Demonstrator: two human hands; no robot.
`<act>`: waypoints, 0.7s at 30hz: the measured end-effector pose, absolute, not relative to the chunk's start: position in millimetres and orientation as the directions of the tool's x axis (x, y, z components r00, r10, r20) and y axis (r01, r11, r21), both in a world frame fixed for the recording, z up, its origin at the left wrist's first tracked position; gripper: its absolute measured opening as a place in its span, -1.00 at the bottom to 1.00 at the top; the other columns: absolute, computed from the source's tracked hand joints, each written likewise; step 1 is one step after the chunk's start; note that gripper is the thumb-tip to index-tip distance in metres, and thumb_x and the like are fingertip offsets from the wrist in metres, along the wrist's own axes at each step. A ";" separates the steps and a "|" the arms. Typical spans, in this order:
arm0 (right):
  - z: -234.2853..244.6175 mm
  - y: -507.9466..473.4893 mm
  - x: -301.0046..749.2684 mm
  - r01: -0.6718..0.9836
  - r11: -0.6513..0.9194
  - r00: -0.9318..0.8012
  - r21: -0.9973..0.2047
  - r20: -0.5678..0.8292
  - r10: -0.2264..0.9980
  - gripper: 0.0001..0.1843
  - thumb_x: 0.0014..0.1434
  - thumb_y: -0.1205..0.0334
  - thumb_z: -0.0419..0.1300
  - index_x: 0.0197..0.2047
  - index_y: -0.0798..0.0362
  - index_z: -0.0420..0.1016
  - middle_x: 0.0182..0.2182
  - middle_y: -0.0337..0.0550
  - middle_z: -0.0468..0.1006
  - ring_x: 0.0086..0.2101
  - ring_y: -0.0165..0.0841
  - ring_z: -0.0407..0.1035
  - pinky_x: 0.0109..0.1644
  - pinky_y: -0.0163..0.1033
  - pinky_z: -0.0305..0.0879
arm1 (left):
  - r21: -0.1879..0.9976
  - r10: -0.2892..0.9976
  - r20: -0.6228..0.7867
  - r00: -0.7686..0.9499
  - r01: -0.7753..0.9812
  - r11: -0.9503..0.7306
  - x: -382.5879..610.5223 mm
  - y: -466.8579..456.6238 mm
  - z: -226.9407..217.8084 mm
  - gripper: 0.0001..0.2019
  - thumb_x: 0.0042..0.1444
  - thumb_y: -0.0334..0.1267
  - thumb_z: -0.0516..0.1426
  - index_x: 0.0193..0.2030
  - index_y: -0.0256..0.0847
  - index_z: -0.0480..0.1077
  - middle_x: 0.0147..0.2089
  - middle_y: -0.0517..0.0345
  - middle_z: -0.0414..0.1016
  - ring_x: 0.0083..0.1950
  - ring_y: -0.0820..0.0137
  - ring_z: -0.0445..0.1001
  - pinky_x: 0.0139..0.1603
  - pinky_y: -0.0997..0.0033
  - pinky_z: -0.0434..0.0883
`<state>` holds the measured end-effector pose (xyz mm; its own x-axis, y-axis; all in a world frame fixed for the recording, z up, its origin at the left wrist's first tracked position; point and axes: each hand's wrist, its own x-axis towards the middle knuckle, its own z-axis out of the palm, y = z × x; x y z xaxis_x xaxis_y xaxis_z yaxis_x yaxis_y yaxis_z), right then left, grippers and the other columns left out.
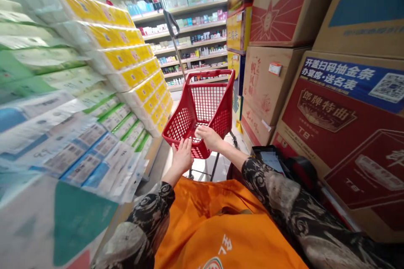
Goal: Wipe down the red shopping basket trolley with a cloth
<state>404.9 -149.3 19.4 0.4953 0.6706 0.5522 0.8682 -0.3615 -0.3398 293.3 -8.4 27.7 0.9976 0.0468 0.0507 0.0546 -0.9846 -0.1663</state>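
A red plastic shopping cart with a perforated basket stands directly in front of me, its near rim low and its far end high. My left hand rests at the near left rim, fingers stretched out over the edge. Over the near right corner of the basket, my right hand is closed around a small white wad of cloth or tissue; its exact kind is too small to make out. The inside of the basket shows partly between the hands.
Packs of yellow-and-white tissue and green packs are stacked at left. Cardboard cartons rise at right, with a black bag below them. Shelves of small goods stand at the back.
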 end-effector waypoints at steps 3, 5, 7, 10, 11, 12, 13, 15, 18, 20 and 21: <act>22.2 -161.2 409.4 0.853 -0.368 0.522 -0.371 0.577 0.628 -0.66 0.12 0.56 -0.07 -0.19 0.11 0.45 -0.17 -0.07 0.48 -0.06 -0.34 0.29 0.16 -0.13 0.10 | -0.156 0.070 0.040 0.997 0.075 -0.985 296.4 -11.0 31.5 -0.35 0.06 -0.29 -0.06 0.33 -0.35 -0.05 0.38 -0.10 -0.04 0.39 0.16 -0.11 0.30 -0.17 -0.13; 20.9 -162.6 406.4 0.821 -0.422 0.571 -0.385 0.575 0.586 -0.65 0.12 0.56 -0.08 -0.16 0.14 0.45 -0.13 -0.02 0.47 -0.03 -0.32 0.28 0.19 -0.10 0.07 | -0.147 0.087 0.041 0.995 0.092 -0.985 299.1 -16.5 31.1 -0.33 0.05 -0.29 -0.05 0.33 -0.37 -0.06 0.39 -0.10 -0.07 0.39 0.15 -0.13 0.31 -0.16 -0.13; 15.4 -160.7 396.8 0.778 -0.489 0.627 -0.395 0.553 0.550 -0.64 0.12 0.55 -0.05 -0.09 0.15 0.43 -0.05 0.03 0.45 0.03 -0.29 0.25 0.20 -0.07 0.05 | -0.137 0.084 0.044 0.996 0.089 -0.987 301.6 -24.7 29.9 -0.32 0.04 -0.29 -0.04 0.33 -0.37 -0.06 0.39 -0.09 -0.08 0.40 0.14 -0.14 0.30 -0.17 -0.12; 3.2 -162.3 380.9 0.728 -0.558 0.678 -0.398 0.540 0.499 -0.58 0.12 0.53 -0.04 0.02 0.14 0.39 0.07 0.05 0.37 0.13 -0.22 0.15 0.22 -0.01 0.02 | -0.137 0.041 0.066 0.997 0.050 -0.989 303.6 -32.8 29.3 -0.36 0.05 -0.32 -0.07 0.32 -0.34 -0.03 0.38 -0.06 -0.02 0.39 0.16 -0.10 0.31 -0.17 -0.13; -0.3 -165.6 378.1 0.716 -0.570 0.687 -0.403 0.548 0.477 -0.56 0.13 0.52 -0.05 0.05 0.13 0.37 0.10 0.04 0.35 0.15 -0.21 0.12 0.23 -0.01 0.01 | -0.137 0.037 0.075 0.996 0.048 -0.989 304.1 -32.7 29.3 -0.37 0.06 -0.33 -0.08 0.32 -0.34 -0.01 0.37 -0.06 0.00 0.38 0.17 -0.09 0.31 -0.16 -0.12; -3.0 -170.0 376.9 0.705 -0.578 0.696 -0.412 0.558 0.451 -0.55 0.15 0.51 -0.06 0.08 0.11 0.36 0.11 0.03 0.33 0.15 -0.22 0.12 0.23 -0.02 0.02 | -0.137 0.047 0.083 0.995 0.058 -0.989 304.7 -31.4 29.3 -0.38 0.06 -0.32 -0.08 0.32 -0.34 -0.01 0.37 -0.06 0.01 0.38 0.17 -0.07 0.31 -0.16 -0.11; -4.7 -174.8 377.1 0.691 -0.584 0.707 -0.426 0.566 0.424 -0.54 0.16 0.51 -0.07 0.10 0.10 0.34 0.12 0.02 0.33 0.15 -0.24 0.12 0.23 -0.04 0.03 | -0.138 0.066 0.086 0.994 0.077 -0.987 305.5 -29.3 29.1 -0.37 0.06 -0.31 -0.08 0.32 -0.34 -0.01 0.37 -0.07 0.01 0.38 0.16 -0.07 0.31 -0.17 -0.10; -5.0 -182.0 378.9 0.658 -0.597 0.735 -0.460 0.564 0.375 -0.52 0.16 0.50 -0.08 0.12 0.09 0.32 0.12 0.02 0.33 0.14 -0.27 0.13 0.22 -0.07 0.06 | -0.145 0.101 0.081 0.992 0.112 -0.983 307.6 -24.7 27.7 -0.36 0.06 -0.30 -0.07 0.33 -0.34 -0.03 0.38 -0.09 -0.02 0.39 0.13 -0.10 0.29 -0.20 -0.08; 0.9 -178.1 377.8 0.630 -0.589 0.764 -0.506 0.539 0.355 -0.51 0.12 0.53 -0.06 0.10 0.09 0.34 0.11 0.01 0.34 0.12 -0.28 0.15 0.22 -0.10 0.07 | -0.154 0.087 0.066 0.994 0.096 -0.983 311.0 -21.9 24.7 -0.35 0.07 -0.27 -0.08 0.34 -0.33 -0.07 0.39 -0.08 -0.06 0.40 0.13 -0.14 0.28 -0.22 -0.06; 7.9 -168.6 374.2 0.655 -0.537 0.751 -0.532 0.542 0.378 -0.49 0.10 0.54 -0.07 0.10 0.09 0.34 0.10 -0.02 0.34 0.11 -0.32 0.19 0.21 -0.18 0.10 | -0.160 0.075 0.056 0.996 0.083 -0.984 312.5 -22.3 23.2 -0.35 0.07 -0.27 -0.07 0.34 -0.32 -0.08 0.40 -0.07 -0.09 0.40 0.14 -0.15 0.28 -0.22 -0.06; 11.7 -164.6 372.7 0.662 -0.512 0.746 -0.548 0.552 0.374 -0.48 0.10 0.54 -0.08 0.11 0.08 0.33 0.11 -0.04 0.34 0.10 -0.35 0.20 0.20 -0.22 0.12 | -0.165 0.069 0.051 0.996 0.076 -0.983 312.9 -22.4 22.8 -0.34 0.06 -0.27 -0.06 0.34 -0.31 -0.08 0.40 -0.06 -0.10 0.40 0.14 -0.16 0.28 -0.21 -0.05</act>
<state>372.7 -164.6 11.7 0.7459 0.3735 0.5515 0.6615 -0.5125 -0.5475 312.9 -22.4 22.8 0.9963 0.0689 0.0512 0.0765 -0.9833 -0.1653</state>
